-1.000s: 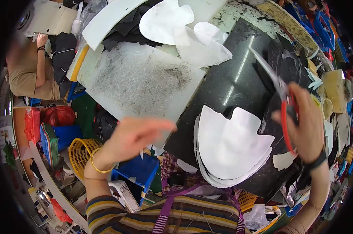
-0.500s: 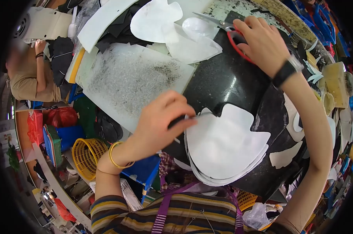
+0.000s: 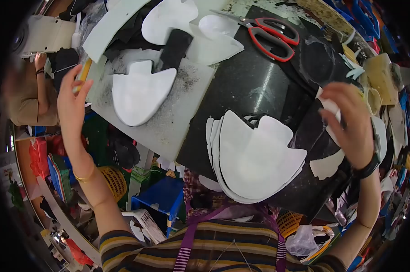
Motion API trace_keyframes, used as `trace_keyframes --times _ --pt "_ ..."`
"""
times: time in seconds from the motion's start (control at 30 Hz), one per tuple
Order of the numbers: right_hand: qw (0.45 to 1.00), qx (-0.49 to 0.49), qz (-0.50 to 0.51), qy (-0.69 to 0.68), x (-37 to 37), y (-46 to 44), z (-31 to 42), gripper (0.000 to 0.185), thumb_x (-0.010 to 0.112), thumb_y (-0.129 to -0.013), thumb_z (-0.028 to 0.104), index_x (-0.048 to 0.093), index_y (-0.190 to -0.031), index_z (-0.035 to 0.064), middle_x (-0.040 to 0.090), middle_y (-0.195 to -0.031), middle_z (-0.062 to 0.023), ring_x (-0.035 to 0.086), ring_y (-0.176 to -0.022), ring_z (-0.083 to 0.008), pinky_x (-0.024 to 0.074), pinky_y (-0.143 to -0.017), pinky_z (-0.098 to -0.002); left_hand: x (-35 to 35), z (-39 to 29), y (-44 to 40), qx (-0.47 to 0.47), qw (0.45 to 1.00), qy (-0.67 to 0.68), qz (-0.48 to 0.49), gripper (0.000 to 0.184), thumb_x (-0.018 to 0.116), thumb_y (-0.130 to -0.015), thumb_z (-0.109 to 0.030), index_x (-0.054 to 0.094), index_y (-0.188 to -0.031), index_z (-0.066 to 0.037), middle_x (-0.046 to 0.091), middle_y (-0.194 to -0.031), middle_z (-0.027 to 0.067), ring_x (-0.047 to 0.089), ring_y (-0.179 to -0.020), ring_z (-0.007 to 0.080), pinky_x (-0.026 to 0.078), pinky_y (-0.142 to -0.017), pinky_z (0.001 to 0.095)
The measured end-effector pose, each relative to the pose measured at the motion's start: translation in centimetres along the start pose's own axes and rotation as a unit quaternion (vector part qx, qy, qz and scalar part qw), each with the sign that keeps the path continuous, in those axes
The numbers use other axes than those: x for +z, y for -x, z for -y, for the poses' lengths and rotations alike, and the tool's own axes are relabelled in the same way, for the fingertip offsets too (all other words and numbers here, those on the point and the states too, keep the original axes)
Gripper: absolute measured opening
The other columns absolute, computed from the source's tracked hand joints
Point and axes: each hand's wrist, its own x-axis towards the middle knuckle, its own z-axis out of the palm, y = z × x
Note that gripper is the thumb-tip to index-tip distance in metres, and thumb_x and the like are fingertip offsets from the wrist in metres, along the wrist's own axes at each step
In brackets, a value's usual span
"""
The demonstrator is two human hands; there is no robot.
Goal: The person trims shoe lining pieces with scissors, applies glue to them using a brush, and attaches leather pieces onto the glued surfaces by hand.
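While the left hand has thumb and fingers apart, a white cutout lies to its right

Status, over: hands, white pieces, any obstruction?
Left hand open by yellow edge; right hand at white scrap, grip unclear. White stack on black board, one piece on pale board. Scissors beyond stack, clear of it.

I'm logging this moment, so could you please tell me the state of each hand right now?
Left hand: open, nothing visible in its grip.
Right hand: blurred, curved over a white piece; whether it holds it cannot be told.
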Motion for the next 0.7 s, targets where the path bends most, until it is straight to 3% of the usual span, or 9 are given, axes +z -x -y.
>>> trace_keyframes --times 0.07,0.13,0.2,0.27,0.37,0.43,0.5,0.63,0.7 --pt "0.998 -0.012 0.035 -0.042 0.7 1.1 1.3 0.018 0.067 -0.072 0.001 0.06 -0.088 0.0034 0.058 -0.093 -0.0103 0.057 -0.089 -0.0304 0.0472 -0.076 -0.0364 1.7 -2.0 1.8 0.124 0.986 -0.088 -0.069 0.02 0.061 -0.086 -0.009 0.06 -0.105 -0.003 0.064 -0.09 0.003 0.059 -0.082 0.0118 0.047 -0.073 0.0257" --pt "0.998 -0.008 0.026 -0.064 2.5 1.5 2.5 0.016 0.069 -0.069 0.004 0.059 -0.082 0.0045 0.057 -0.088 -0.0075 0.057 -0.088 -0.027 0.0477 -0.072 -0.0346 6.0 -8.3 6.7 0.132 0.988 0.029 0.078 0.01 0.063 -0.082 -0.005 0.064 -0.092 -0.005 0.063 -0.089 0.0039 0.06 -0.083 0.0171 0.048 -0.077 0.029" --pt "0.995 -0.021 0.013 -0.094 4.0 1.5 3.7 0.023 0.07 -0.067 0.006 0.059 -0.087 0.0058 0.056 -0.089 -0.0077 0.056 -0.087 -0.0264 0.0482 -0.073 -0.0337 9.4 -10.0 8.7 0.448 0.872 0.005 0.196 0.022 0.073 -0.072 -0.011 0.064 -0.091 -0.006 0.063 -0.09 0.0081 0.061 -0.088 0.0264 0.049 -0.078 0.034" --pt "0.992 -0.04 0.039 -0.117 4.3 2.2 4.7 0.023 0.07 -0.066 0.008 0.059 -0.087 0.0071 0.056 -0.09 -0.0077 0.056 -0.087 -0.0258 0.0484 -0.073 -0.034 12.0 -10.6 10.6 0.474 0.847 0.108 0.214 0.023 0.074 -0.072 -0.015 0.065 -0.092 -0.007 0.063 -0.081 0.0066 0.062 -0.076 0.0221 0.05 -0.066 0.0323" --pt "0.993 -0.075 0.036 -0.082 3.7 2.4 3.4 0.023 0.07 -0.069 0.004 0.058 -0.089 0.0055 0.057 -0.093 -0.0099 0.057 -0.088 -0.029 0.049 -0.076 -0.0361 10.4 -10.1 11.7 0.341 0.894 0.143 0.252 0.024 0.072 -0.076 -0.026 0.065 -0.091 -0.008 0.058 -0.064 0.0034 0.058 -0.056 0.0186 0.045 -0.05 0.0314" --pt "1.0 0.015 0.024 0.006 3.7 1.1 -1.4 0.017 0.063 -0.077 0.01 0.06 -0.092 0.0049 0.06 -0.093 -0.0109 0.057 -0.092 -0.0298 0.0481 -0.078 -0.0385 9.8 -9.5 11.1 0.337 0.898 0.135 0.247 0.033 0.07 -0.076 -0.038 0.066 -0.09 -0.008 0.052 -0.055 0.0018 0.052 -0.046 0.0187 0.039 -0.044 0.0315" --pt "0.993 -0.015 -0.061 0.099 4.4 -0.8 -6.7 0.031 0.067 -0.076 0.013 0.061 -0.105 0.0051 0.063 -0.106 -0.0136 0.059 -0.098 -0.0333 0.0483 -0.082 -0.0405 9.8 -9.3 10.9 0.333 0.9 0.114 0.258 0.053 0.067 -0.071 -0.059 0.067 -0.088 -0.009 0.045 -0.047 0.0016 0.048 -0.041 0.0203 0.034 -0.041 0.0322" --pt "0.974 0.098 0.138 0.15 3.2 -2.7 -7.8 0.031 0.07 -0.073 0.019 0.066 -0.102 0.0068 0.065 -0.109 -0.0072 0.064 -0.088 -0.0292 0.0516 -0.076 -0.0389 9.2 -10.1 9.7 0.321 0.867 0.044 0.38 0.051 0.064 -0.076 -0.057 0.066 -0.089 -0.007 0.044 -0.047 0.0045 0.049 -0.043 0.0252 0.037 -0.042 0.035" --pt "0.98 0.082 0.113 0.139 3.9 -2.3 -8.7 0.028 0.069 -0.074 0.021 0.067 -0.098 0.007 0.066 -0.106 -0.0058 0.064 -0.085 -0.0287 0.0521 -0.074 -0.0388 10.9 -10.9 8.2 0.38 0.878 0.097 0.274 0.042 0.064 -0.079 -0.049 0.066 -0.089 -0.008 0.046 -0.047 0.0056 0.051 -0.043 0.027 0.04 -0.044 0.0362"
